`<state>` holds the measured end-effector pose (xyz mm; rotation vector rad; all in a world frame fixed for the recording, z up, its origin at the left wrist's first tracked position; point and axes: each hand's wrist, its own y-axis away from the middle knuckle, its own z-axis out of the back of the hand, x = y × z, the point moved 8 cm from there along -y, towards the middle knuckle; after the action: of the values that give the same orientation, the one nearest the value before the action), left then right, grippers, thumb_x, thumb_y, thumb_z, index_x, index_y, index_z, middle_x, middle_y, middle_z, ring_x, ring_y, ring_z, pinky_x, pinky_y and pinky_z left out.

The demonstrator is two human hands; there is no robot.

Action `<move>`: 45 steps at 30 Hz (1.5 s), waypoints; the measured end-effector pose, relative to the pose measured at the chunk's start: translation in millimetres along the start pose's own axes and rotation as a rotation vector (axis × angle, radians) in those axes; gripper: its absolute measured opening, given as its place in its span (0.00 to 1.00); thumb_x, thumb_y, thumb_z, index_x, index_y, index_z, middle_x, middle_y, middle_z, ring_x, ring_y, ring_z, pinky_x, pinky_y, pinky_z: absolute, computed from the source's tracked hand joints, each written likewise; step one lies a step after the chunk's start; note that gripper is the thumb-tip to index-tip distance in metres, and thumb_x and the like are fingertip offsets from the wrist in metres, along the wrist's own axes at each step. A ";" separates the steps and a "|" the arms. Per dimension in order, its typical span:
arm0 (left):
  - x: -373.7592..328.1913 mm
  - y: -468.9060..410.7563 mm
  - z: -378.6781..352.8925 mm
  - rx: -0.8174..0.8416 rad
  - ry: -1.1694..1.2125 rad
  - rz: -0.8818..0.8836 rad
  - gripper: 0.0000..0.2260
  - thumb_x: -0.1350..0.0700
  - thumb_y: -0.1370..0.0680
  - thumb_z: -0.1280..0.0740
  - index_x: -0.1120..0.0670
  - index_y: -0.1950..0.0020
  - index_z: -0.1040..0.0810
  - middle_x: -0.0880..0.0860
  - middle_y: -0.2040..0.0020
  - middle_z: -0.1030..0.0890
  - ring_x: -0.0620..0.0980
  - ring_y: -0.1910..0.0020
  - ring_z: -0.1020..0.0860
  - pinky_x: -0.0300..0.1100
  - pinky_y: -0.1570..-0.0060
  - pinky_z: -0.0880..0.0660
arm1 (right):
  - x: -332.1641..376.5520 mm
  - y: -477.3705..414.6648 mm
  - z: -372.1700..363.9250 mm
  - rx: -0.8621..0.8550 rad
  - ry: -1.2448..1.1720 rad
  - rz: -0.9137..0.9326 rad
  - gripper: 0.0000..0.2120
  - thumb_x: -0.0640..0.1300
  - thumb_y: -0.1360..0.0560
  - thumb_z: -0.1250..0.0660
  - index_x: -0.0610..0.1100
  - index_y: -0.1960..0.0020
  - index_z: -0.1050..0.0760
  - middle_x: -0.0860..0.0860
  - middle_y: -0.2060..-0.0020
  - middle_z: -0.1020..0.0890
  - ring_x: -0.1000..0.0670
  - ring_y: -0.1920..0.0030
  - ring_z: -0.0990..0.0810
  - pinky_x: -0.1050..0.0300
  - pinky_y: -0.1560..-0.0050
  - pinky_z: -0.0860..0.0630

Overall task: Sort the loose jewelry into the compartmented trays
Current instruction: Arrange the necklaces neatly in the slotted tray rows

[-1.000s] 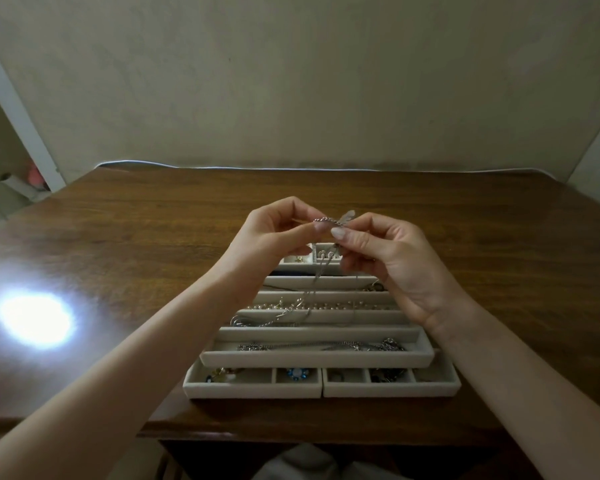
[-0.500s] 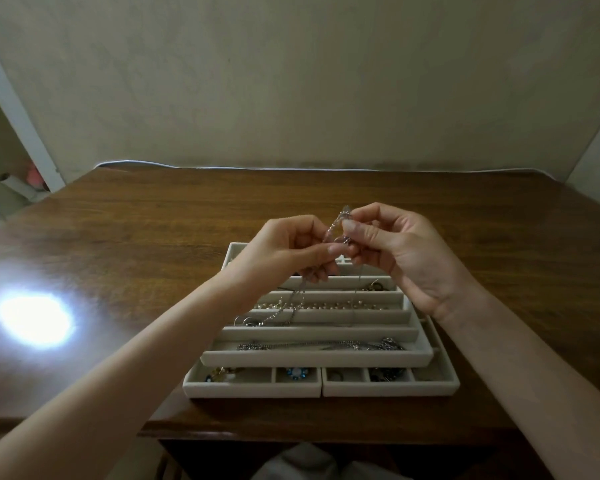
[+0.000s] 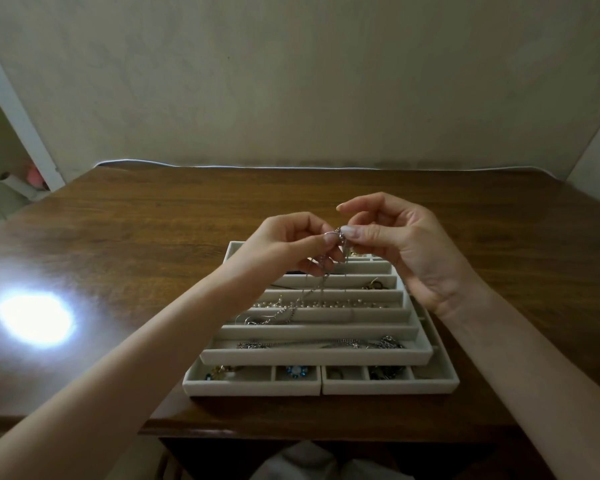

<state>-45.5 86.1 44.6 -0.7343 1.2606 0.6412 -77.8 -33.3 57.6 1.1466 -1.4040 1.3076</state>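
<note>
A thin silver chain (image 3: pixel 321 285) hangs from both hands above the stacked white trays (image 3: pixel 312 356). My left hand (image 3: pixel 288 244) pinches its top end between thumb and fingers. My right hand (image 3: pixel 395 244) pinches the same end at the clasp, index finger raised. The chain's lower end lies in a long slot of the upper tray, beside a pearl strand (image 3: pixel 326 304). Another silver chain (image 3: pixel 326 344) fills the front long slot. The small front compartments hold a blue stone piece (image 3: pixel 295 371) and dark pieces (image 3: pixel 383 372).
The trays sit near the front edge of a brown wooden table (image 3: pixel 153 237), which meets a pale wall at the back. A bright light glare (image 3: pixel 35 320) lies on the table's left side. Pale cloth shows below the table's front edge.
Both hands have kept hold of the chain's top end and shifted a little lower and toward me over the trays. My right index finger has lifted off.
</note>
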 end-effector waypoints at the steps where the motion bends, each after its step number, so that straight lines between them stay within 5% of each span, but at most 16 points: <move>1: 0.4 0.2 0.0 0.001 0.006 0.007 0.05 0.61 0.23 0.35 0.61 0.51 0.23 0.53 0.60 0.18 0.45 0.63 0.22 0.36 0.59 0.23 | 1.4 -0.2 1.5 -0.018 0.019 0.010 0.14 0.40 0.40 0.28 0.43 0.54 0.20 0.49 0.65 0.22 0.52 0.61 0.21 0.61 0.56 0.21; 12: -0.3 1.2 3.2 -0.106 -0.016 -0.017 0.03 0.61 0.25 0.32 0.61 0.54 0.23 0.50 0.65 0.18 0.44 0.67 0.22 0.34 0.69 0.25 | 8.9 0.2 -1.3 -0.095 0.141 0.140 0.11 0.29 0.32 0.29 0.44 0.58 0.20 0.52 0.71 0.22 0.55 0.66 0.22 0.63 0.59 0.22; 18: -2.7 0.5 6.2 -0.179 -0.030 -0.059 0.04 0.63 0.25 0.32 0.56 0.58 0.25 0.50 0.65 0.20 0.41 0.68 0.24 0.33 0.71 0.28 | 10.4 1.4 -3.2 -0.139 0.170 0.211 0.10 0.31 0.30 0.30 0.44 0.56 0.21 0.49 0.66 0.21 0.54 0.63 0.22 0.63 0.59 0.23; 32: 6.5 -0.7 -3.1 0.010 0.150 0.020 0.02 0.56 0.29 0.34 0.53 0.58 0.25 0.48 0.63 0.22 0.43 0.63 0.25 0.36 0.65 0.26 | -18.9 -6.9 -7.7 0.027 -0.289 -0.087 0.09 0.35 0.32 0.34 0.44 0.53 0.24 0.49 0.63 0.19 0.52 0.61 0.21 0.60 0.61 0.24; 41: 8.0 0.4 -3.0 0.044 0.140 0.068 0.03 0.55 0.27 0.36 0.53 0.57 0.25 0.51 0.57 0.18 0.44 0.65 0.26 0.35 0.67 0.28 | -18.1 -8.7 3.5 -0.039 -0.337 -0.063 0.10 0.35 0.34 0.33 0.44 0.54 0.24 0.51 0.66 0.20 0.52 0.63 0.21 0.57 0.57 0.23; 45: 3.6 0.3 1.9 -0.071 -0.052 0.019 0.06 0.54 0.24 0.34 0.55 0.53 0.22 0.50 0.57 0.19 0.44 0.60 0.23 0.40 0.55 0.25 | -13.3 -5.7 2.3 -0.047 -0.191 -0.020 0.09 0.31 0.30 0.34 0.43 0.55 0.23 0.53 0.67 0.21 0.53 0.63 0.21 0.55 0.52 0.24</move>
<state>-43.9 87.8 41.4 -0.7606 1.2035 0.7188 -69.7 -34.9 45.6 1.2772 -1.5482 1.1691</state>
